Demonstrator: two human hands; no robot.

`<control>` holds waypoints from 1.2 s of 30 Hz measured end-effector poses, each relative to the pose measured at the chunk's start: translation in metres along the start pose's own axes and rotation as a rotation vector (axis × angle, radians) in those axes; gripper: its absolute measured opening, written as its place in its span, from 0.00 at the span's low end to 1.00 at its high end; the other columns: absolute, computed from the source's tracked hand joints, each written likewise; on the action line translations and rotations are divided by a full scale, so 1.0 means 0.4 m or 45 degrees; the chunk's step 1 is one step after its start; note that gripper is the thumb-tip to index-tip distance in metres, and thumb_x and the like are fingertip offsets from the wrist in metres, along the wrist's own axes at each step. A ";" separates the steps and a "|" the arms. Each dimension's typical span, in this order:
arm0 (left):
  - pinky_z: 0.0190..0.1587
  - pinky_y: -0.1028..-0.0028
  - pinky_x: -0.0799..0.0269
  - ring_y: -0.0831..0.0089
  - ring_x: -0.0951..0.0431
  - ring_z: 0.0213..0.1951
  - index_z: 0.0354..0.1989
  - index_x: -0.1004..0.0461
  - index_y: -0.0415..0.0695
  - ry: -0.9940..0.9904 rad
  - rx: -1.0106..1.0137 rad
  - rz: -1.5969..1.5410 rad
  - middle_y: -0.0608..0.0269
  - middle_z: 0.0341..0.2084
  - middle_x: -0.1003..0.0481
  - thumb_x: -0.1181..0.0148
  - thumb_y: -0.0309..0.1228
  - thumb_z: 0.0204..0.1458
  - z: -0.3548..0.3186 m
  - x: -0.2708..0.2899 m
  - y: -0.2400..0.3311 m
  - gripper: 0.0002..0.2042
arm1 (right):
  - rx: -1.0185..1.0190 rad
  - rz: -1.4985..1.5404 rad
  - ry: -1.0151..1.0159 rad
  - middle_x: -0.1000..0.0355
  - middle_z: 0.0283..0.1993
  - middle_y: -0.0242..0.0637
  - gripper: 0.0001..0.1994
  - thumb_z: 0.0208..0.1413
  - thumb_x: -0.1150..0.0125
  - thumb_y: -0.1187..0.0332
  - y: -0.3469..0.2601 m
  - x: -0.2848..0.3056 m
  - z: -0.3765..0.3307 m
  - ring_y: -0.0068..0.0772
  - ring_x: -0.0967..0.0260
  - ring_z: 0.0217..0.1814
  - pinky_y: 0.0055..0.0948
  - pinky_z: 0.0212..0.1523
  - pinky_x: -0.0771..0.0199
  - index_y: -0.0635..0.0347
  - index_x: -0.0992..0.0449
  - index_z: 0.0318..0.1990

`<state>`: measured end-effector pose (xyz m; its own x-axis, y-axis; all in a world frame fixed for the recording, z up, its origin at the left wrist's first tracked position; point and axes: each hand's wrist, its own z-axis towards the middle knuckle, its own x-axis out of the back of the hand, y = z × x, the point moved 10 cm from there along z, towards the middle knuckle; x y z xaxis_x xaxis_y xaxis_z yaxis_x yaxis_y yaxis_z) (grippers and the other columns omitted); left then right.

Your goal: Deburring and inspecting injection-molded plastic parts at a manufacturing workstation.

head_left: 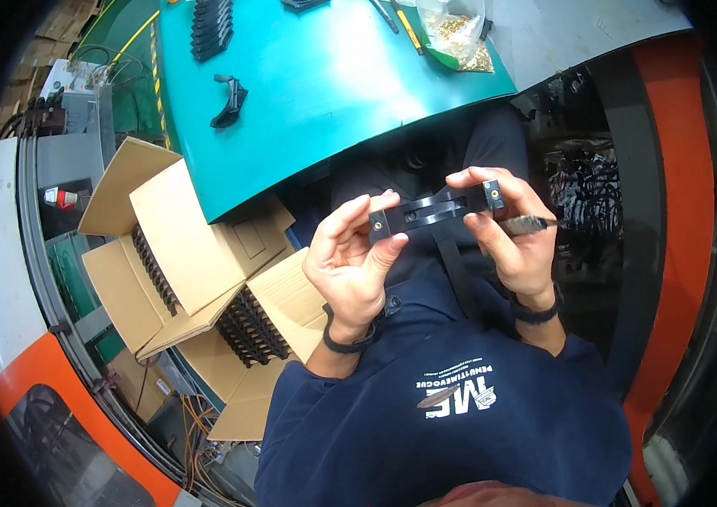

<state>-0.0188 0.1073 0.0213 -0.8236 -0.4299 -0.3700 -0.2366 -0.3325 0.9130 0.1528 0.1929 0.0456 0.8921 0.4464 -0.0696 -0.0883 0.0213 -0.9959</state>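
Observation:
Above my lap I hold a black plastic handle-like part [432, 211] level between both hands. It has a curved middle and a block at each end, each with a small brass-coloured insert. My left hand [350, 266] pinches its left end between thumb and fingers. At the other end, my right hand [517, 241] grips the block with thumb and fingertips. A slim tool with a grey wrapped grip and dark pointed tip [527, 225] is also tucked in my right hand, pointing outward to the right; its other end is hidden.
Ahead is a green-topped table [308, 93] with a similar black part [229, 101], a row of black parts [212, 29], a yellow pen-like tool [409, 32] and a bag of small brass pieces [457, 38]. Open cardboard boxes [185, 237] holding rows of black parts stand at my left.

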 end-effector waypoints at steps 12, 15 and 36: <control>0.50 0.71 0.26 0.63 0.21 0.46 0.53 0.31 0.32 0.057 0.085 0.113 0.46 0.43 0.23 0.41 0.15 0.53 0.011 -0.003 -0.034 0.17 | -0.152 0.416 -0.184 0.24 0.44 0.36 0.17 0.61 0.41 0.60 0.093 -0.022 0.002 0.10 0.43 0.24 0.13 0.25 0.43 0.65 0.26 0.48; 0.47 0.74 0.25 0.65 0.21 0.46 0.51 0.30 0.32 -0.027 0.109 -0.046 0.46 0.43 0.22 0.40 0.15 0.52 0.011 -0.013 -0.051 0.17 | -0.719 0.448 -0.384 0.22 0.35 0.32 0.18 0.63 0.44 0.56 0.149 -0.082 -0.034 0.09 0.45 0.21 0.13 0.22 0.46 0.65 0.23 0.44; 0.51 0.68 0.27 0.64 0.21 0.44 0.50 0.29 0.29 -0.071 0.378 0.010 0.45 0.45 0.24 0.57 0.36 0.67 0.019 -0.013 -0.098 0.19 | -0.728 0.486 -0.234 0.20 0.38 0.46 0.07 0.60 0.41 0.70 0.154 -0.095 -0.033 0.10 0.40 0.16 0.12 0.16 0.44 0.63 0.29 0.42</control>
<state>-0.0093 0.1290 -0.0112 -0.8510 -0.3822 -0.3601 -0.3636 -0.0658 0.9292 0.1193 0.1656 -0.0138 0.7516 0.4740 -0.4587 -0.0881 -0.6170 -0.7820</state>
